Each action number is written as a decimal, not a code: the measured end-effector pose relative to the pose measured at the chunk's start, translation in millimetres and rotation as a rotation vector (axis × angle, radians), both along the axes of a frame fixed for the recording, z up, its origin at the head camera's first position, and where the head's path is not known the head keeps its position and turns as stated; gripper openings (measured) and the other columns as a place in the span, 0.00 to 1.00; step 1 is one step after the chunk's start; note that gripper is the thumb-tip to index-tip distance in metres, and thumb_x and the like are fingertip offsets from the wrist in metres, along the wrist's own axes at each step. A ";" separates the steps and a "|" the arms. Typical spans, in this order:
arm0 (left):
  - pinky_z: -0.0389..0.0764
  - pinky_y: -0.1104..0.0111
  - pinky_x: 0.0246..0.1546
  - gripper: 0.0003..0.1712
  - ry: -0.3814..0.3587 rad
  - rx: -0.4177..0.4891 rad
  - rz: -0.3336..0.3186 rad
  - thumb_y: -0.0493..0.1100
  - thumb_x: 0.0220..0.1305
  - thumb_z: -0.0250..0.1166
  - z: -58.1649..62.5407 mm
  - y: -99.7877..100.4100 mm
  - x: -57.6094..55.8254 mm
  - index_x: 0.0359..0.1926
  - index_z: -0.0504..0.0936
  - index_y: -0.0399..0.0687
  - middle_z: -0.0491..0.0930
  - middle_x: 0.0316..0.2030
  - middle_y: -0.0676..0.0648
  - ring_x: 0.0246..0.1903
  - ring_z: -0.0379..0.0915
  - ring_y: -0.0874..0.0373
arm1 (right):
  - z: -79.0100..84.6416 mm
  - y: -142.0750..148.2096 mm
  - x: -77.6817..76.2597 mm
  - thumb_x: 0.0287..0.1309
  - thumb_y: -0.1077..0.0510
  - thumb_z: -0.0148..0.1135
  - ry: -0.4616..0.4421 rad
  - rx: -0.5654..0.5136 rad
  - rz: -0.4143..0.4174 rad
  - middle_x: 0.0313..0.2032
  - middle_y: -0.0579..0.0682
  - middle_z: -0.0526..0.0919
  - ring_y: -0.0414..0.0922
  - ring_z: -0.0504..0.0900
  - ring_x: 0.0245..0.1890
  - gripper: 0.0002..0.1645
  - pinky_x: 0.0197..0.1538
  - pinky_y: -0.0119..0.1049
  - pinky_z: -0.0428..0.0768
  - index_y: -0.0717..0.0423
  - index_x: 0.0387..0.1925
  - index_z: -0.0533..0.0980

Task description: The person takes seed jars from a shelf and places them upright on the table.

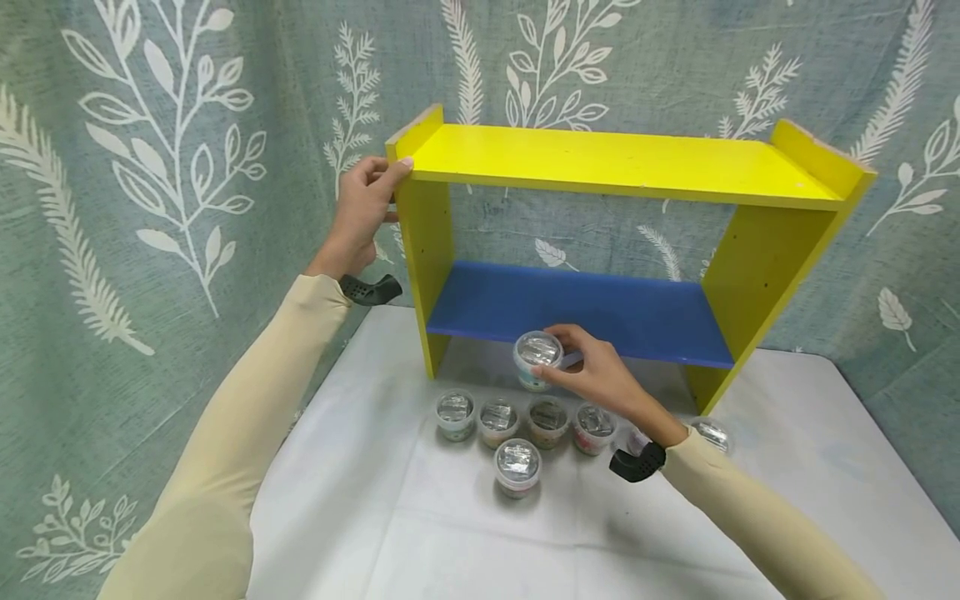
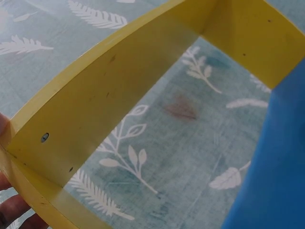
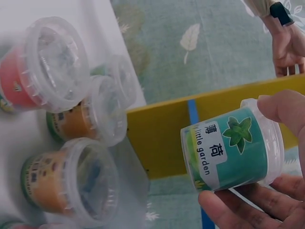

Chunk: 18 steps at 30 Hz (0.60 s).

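My right hand (image 1: 600, 379) holds a small clear-lidded plastic cup (image 1: 536, 360) by its side, in front of the blue board (image 1: 585, 300) of a yellow shelf unit (image 1: 622, 162). In the right wrist view the cup lies tilted between thumb and fingers; its teal label (image 3: 240, 148) shows a green leaf sprig and "little garden". At the unit's upper left corner, my left hand (image 1: 360, 208) grips the side panel, the thumb on the front edge and the other fingers round the outside. The left wrist view catches only some fingers (image 2: 14, 210) at the panel's edge.
Several similar lidded cups stand in a row (image 1: 498, 421) on the white-covered table (image 1: 450, 542) before the unit. One cup (image 1: 517, 468) stands nearer the front, and another (image 1: 711, 435) is partly behind the right sleeve. A leaf-patterned green cloth (image 1: 292, 108) hangs behind.
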<state>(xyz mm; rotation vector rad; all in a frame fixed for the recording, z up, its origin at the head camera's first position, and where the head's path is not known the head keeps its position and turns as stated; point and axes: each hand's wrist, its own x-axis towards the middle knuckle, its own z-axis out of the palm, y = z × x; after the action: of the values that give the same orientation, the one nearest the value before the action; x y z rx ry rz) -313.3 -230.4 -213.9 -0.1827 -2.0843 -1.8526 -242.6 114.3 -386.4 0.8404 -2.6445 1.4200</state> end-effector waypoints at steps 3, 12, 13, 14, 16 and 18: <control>0.76 0.58 0.46 0.25 0.000 -0.005 0.003 0.61 0.69 0.66 -0.2 -0.2 0.0 0.56 0.79 0.50 0.78 0.48 0.48 0.48 0.77 0.52 | -2.6 5.0 4.7 0.60 0.38 0.73 -0.007 0.001 -0.014 0.52 0.46 0.83 0.46 0.84 0.49 0.39 0.46 0.39 0.85 0.45 0.67 0.71; 0.76 0.60 0.43 0.23 -0.006 0.016 0.001 0.60 0.69 0.67 -0.2 -1.7 1.7 0.54 0.80 0.51 0.77 0.47 0.49 0.47 0.77 0.51 | -9.7 16.4 15.7 0.60 0.37 0.73 -0.017 0.025 -0.023 0.56 0.46 0.81 0.48 0.83 0.52 0.40 0.48 0.38 0.84 0.44 0.68 0.70; 0.76 0.59 0.44 0.23 -0.004 0.012 0.002 0.60 0.69 0.67 0.0 -1.4 1.9 0.54 0.79 0.51 0.77 0.48 0.49 0.48 0.76 0.51 | -10.3 17.7 17.1 0.60 0.38 0.73 -0.023 0.022 -0.023 0.56 0.47 0.81 0.49 0.83 0.52 0.40 0.49 0.38 0.84 0.44 0.69 0.70; 0.76 0.59 0.44 0.23 -0.007 0.011 0.002 0.61 0.69 0.67 0.2 -1.3 2.0 0.54 0.79 0.51 0.77 0.48 0.49 0.48 0.76 0.51 | -11.0 19.0 18.7 0.60 0.38 0.73 -0.027 0.022 -0.024 0.57 0.48 0.81 0.49 0.83 0.53 0.40 0.49 0.38 0.84 0.44 0.69 0.70; 0.76 0.60 0.44 0.24 -0.005 0.001 0.003 0.61 0.69 0.67 0.3 -0.7 1.8 0.55 0.79 0.51 0.77 0.48 0.49 0.48 0.76 0.51 | -12.9 22.0 21.7 0.60 0.38 0.74 -0.033 0.022 -0.027 0.57 0.49 0.81 0.50 0.83 0.53 0.41 0.49 0.39 0.85 0.45 0.69 0.70; 0.76 0.60 0.44 0.24 -0.006 0.003 0.000 0.61 0.69 0.67 0.4 -0.4 1.3 0.55 0.79 0.51 0.77 0.48 0.49 0.48 0.77 0.51 | -15.5 25.2 24.7 0.60 0.39 0.74 -0.034 0.023 -0.028 0.58 0.51 0.80 0.50 0.83 0.54 0.41 0.49 0.39 0.85 0.46 0.69 0.70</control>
<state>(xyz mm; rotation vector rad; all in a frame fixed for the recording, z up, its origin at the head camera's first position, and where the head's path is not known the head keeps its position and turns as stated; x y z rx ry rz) -311.9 -230.8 -213.5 -0.1769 -2.0849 -1.8584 -217.9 139.5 -402.0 0.7848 -2.6909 1.4127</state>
